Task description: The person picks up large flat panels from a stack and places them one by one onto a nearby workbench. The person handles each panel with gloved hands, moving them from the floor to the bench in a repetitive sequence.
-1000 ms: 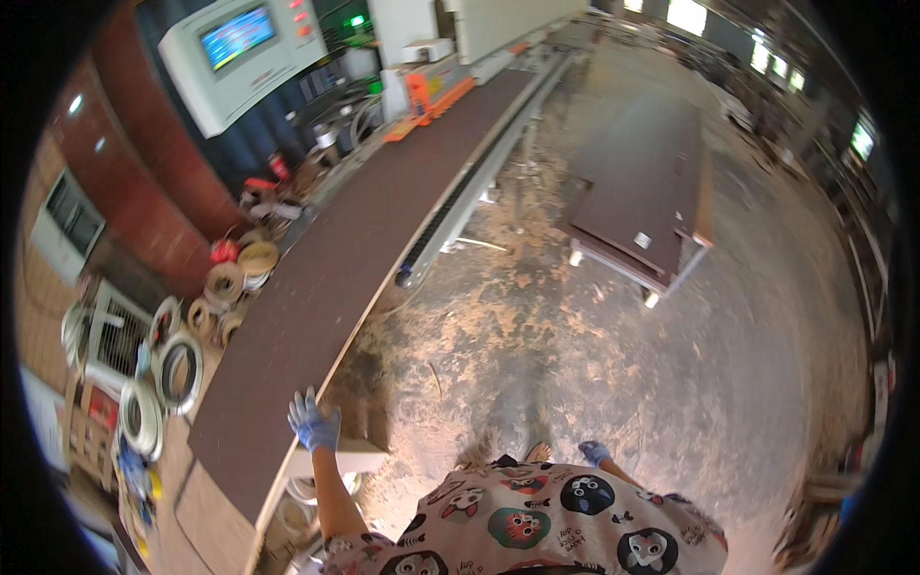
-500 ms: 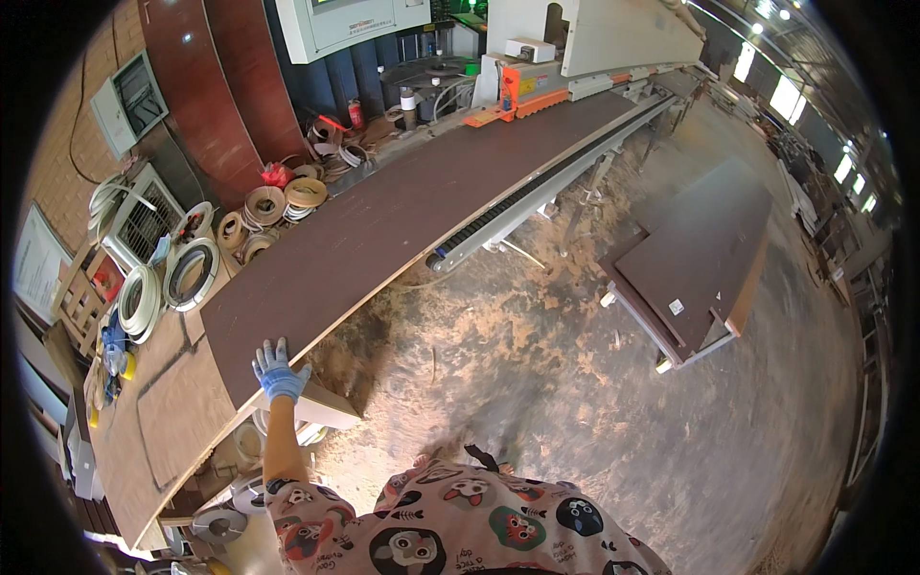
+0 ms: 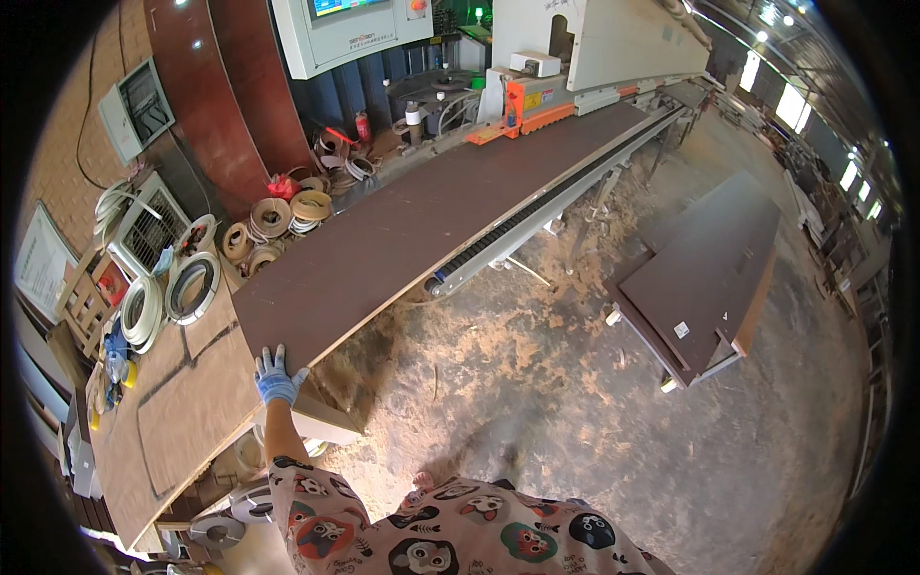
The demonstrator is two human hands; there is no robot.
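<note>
A long dark brown panel (image 3: 412, 225) stretches from the near left up to the machine at the back. My left hand (image 3: 278, 376), in a blue and white glove, rests on the panel's near end close to its front corner. Its fingers are spread out flat and hold nothing. Beneath the panel's near end lies a plywood worktop (image 3: 187, 422). Farther along, the panel's front edge runs beside a black conveyor track (image 3: 498, 247). The far end reaches past an orange guard (image 3: 532, 107) on the white machine (image 3: 632, 43). My right hand is out of view.
Rolls of edge banding (image 3: 271, 218) and white coils (image 3: 141, 314) stand along the worktop's back side. On the right, a low cart (image 3: 704, 369) carries stacked brown panels (image 3: 704, 268). A grey control cabinet (image 3: 355, 34) stands behind the panel. Sawdust covers the floor (image 3: 479, 383).
The panel has slid away toward the machine, baring more of the plywood worktop at its near end. My left hand stays flat on the panel, now nearer its end. The view has shifted slightly.
</note>
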